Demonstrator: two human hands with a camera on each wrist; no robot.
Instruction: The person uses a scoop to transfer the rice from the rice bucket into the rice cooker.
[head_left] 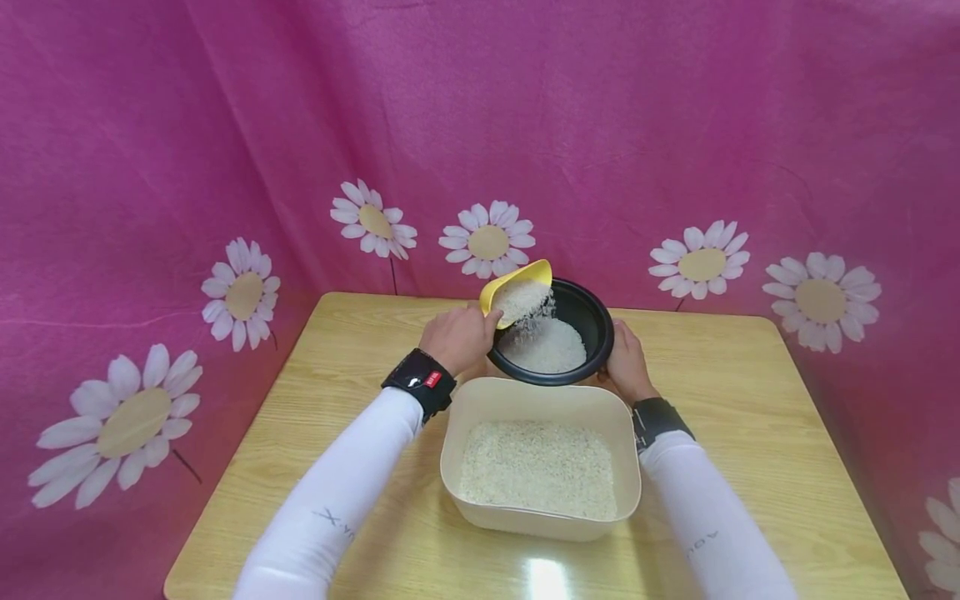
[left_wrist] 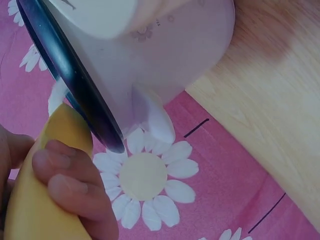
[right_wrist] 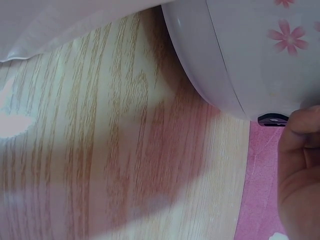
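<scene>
A yellow scoop [head_left: 517, 287] tips over the dark round pot of a rice cooker [head_left: 596, 312], and white rice [head_left: 536, 321] streams from it. My left hand [head_left: 459, 337] grips the scoop, its fingers curled round the yellow side in the left wrist view. Inside the pot lies a heap of rice [head_left: 551, 348]. My right hand [head_left: 628, 362] holds the cooker's right side; curled fingers [right_wrist: 300, 122] show against its pale body, beside a black socket [right_wrist: 273, 119], in the right wrist view. Part of that hand's grip is hidden.
A cream tub [head_left: 453, 467] with rice in it stands nearer me, just in front of the cooker. Both are on a wooden table [head_left: 750, 400]. A pink curtain with white daisies [head_left: 585, 125] hangs close behind the table and along its sides.
</scene>
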